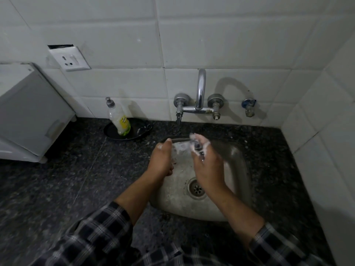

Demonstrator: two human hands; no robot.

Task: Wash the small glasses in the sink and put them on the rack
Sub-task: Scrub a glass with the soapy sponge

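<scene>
While you scrub at the back edge of the sink (228,191) | small glass (179,149): gripped in your curled left hand (161,160); soapy, likely slippery, light, fragile; hold round the wall, not the rim | right hand (208,167): pinches foamy scrubber (197,146)

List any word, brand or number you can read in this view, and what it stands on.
Dish soap bottle, yellow label: has print, but too blurred to read.
Wall socket: no legible marking.
Nothing else in view shows readable text.
</scene>
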